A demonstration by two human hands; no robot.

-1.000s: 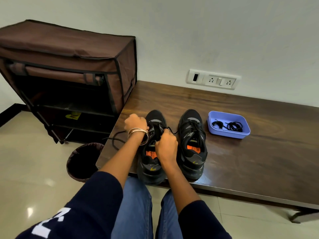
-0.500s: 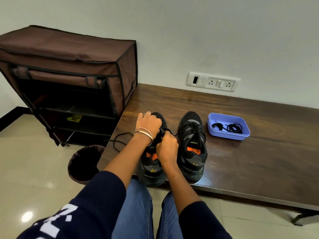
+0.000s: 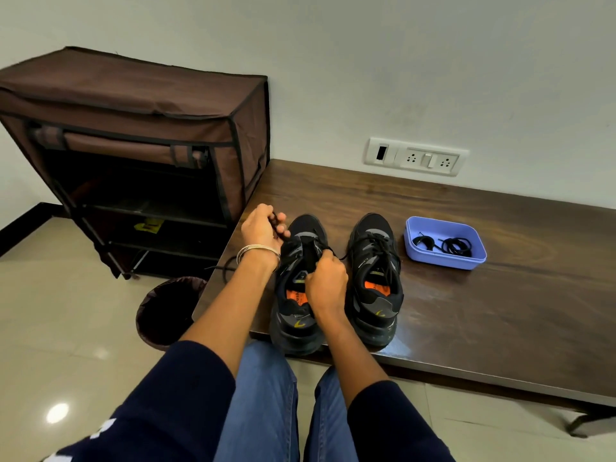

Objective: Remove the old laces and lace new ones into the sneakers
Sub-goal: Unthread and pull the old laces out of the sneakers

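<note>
While left hand [image 3: 263, 228] pinches lace [image 3: 276, 221], right hand [image 3: 325, 281] grips sneaker [image 3: 296, 295].

head: single view, worn on the person's head | faces forward and down over both forearms | near: sneakers at table [image 3: 500, 335] front edge, centre frame | wall socket panel [image 3: 416, 156] at 1 o'clock, fabric shoe rack [image 3: 133, 105] at 10 o'clock, bin [image 3: 170, 308] at 8 o'clock | no second view
</note>
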